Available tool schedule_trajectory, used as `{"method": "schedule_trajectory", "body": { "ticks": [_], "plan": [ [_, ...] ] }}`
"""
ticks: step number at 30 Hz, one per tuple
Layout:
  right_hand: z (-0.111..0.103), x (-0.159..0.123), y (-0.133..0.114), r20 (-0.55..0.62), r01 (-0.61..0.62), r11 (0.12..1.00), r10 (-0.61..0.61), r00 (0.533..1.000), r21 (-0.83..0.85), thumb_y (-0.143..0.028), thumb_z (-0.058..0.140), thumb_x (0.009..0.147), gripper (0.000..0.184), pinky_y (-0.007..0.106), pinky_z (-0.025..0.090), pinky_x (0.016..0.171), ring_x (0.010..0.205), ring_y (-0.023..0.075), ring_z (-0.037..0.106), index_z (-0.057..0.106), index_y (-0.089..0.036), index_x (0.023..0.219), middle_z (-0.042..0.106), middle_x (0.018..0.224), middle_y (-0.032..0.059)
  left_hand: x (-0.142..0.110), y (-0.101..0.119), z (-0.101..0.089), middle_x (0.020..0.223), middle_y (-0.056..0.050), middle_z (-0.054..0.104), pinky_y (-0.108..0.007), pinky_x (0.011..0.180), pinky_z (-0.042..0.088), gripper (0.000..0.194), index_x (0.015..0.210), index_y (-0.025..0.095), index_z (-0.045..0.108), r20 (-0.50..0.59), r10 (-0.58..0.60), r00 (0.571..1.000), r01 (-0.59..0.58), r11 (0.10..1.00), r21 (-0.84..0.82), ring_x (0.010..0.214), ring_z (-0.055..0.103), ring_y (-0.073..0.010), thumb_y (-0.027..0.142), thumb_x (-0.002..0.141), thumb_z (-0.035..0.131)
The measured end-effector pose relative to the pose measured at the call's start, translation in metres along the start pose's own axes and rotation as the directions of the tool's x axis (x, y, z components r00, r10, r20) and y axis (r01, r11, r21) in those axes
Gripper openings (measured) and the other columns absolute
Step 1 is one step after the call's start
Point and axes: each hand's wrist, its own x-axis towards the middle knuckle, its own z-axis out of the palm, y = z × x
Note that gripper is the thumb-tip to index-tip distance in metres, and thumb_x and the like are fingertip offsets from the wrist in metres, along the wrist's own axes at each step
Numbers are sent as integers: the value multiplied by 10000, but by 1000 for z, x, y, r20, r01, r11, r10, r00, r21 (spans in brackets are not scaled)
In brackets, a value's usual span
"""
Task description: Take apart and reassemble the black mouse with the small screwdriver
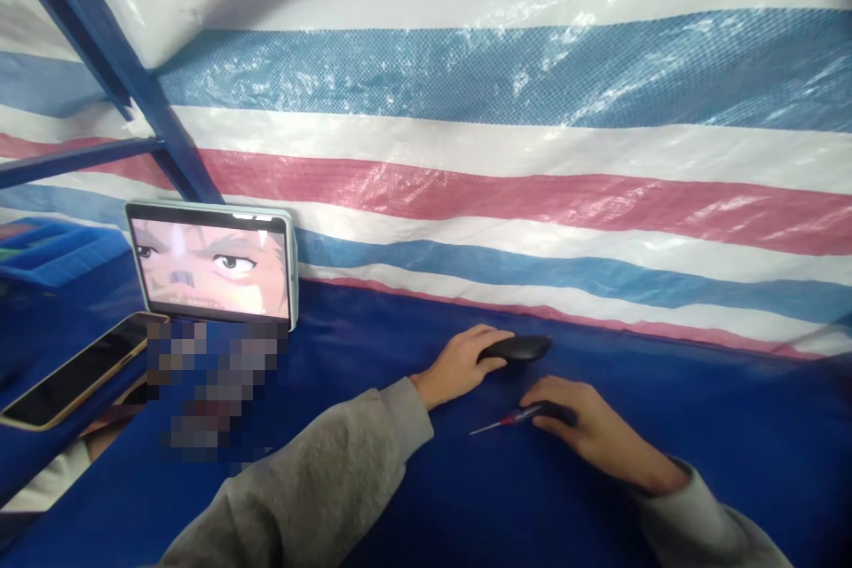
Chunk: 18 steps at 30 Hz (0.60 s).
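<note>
My left hand (459, 364) is closed on a black computer mouse (524, 348), thumb on the near side and fingers over the far side. The mouse is low over the blue tabletop (466, 497); whether it touches the surface I cannot tell. In my right hand (589, 422) is a small screwdriver with a red and black handle (523, 415). Its thin metal shaft points left, and part of the handle is hidden by my fingers. The two hands are close together but apart.
A tablet (213, 271) playing a cartoon leans at the left, with a phone (76, 373) lying in front of it. Blue trays (67, 253) stand farther left. A blue metal frame (99, 62) and a striped tarpaulin (466, 133) border the table's back. One patch is pixelated.
</note>
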Motion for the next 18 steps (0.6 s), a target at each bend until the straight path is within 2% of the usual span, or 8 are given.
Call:
{"method": "schedule_trajectory", "body": {
  "ticks": [4,7,8,10,11,13,15,18],
  "plan": [
    [15,1,-5,-88,155,975,-171,981,-157,-177,562,878,154,345,537,830,918,194,645,669,-222,979,699,969,54,3,3,-3,1232,-43,648,-364,1059,423,293,1224,240,599,-65,-83,994,80,995,-52,1151,596,-215,257,933,608],
    [24,1,-4,-203,265,935,-314,928,-235,-156,591,853,163,344,543,812,886,194,644,647,-212,996,692,956,60,3,6,-4,1190,-30,651,-392,1047,408,227,1151,246,615,-112,-147,983,151,988,30,1143,570,-230,261,925,608],
    [26,1,-3,-280,285,924,-353,893,-257,-149,594,850,174,347,542,811,884,196,644,641,-210,1007,690,948,62,3,7,-5,1173,-25,653,-398,1044,403,210,1138,249,616,-116,-154,981,161,985,55,1138,561,-231,262,930,597],
    [30,3,1,-481,265,916,-386,787,-301,-124,580,856,195,371,530,842,916,209,638,634,-210,1023,682,947,68,3,8,-6,1137,-21,657,-400,1033,401,183,1124,250,615,-101,-152,983,161,983,91,1113,554,-227,267,951,558],
    [32,5,4,-584,222,922,-374,721,-317,-116,569,862,201,394,517,871,939,217,632,634,-212,1026,677,958,73,3,8,-6,1119,-21,658,-398,1027,402,177,1119,249,616,-91,-151,984,160,981,109,1097,553,-223,272,964,533],
    [33,13,9,-696,101,951,-284,660,-292,-151,553,881,206,437,497,911,1006,241,614,636,-211,1060,661,1040,96,4,7,-5,1095,-24,653,-397,1012,408,187,1113,247,619,-78,-153,985,163,975,150,1073,549,-217,288,990,484],
    [34,23,15,-730,-10,974,-162,664,-225,-232,540,903,233,474,474,959,1089,266,587,622,-207,1120,640,1132,118,4,5,-3,1082,-27,643,-400,1006,411,214,1121,247,620,-77,-158,984,170,966,194,1066,542,-214,305,1008,447],
    [35,35,22,-675,-78,988,-32,737,-132,-333,525,916,283,487,452,1006,1145,279,572,607,-211,1158,628,1197,120,4,1,1,1077,-28,625,-402,1003,414,244,1158,250,614,-81,-163,983,178,951,251,1066,532,-209,309,1024,419]
  ]
}}
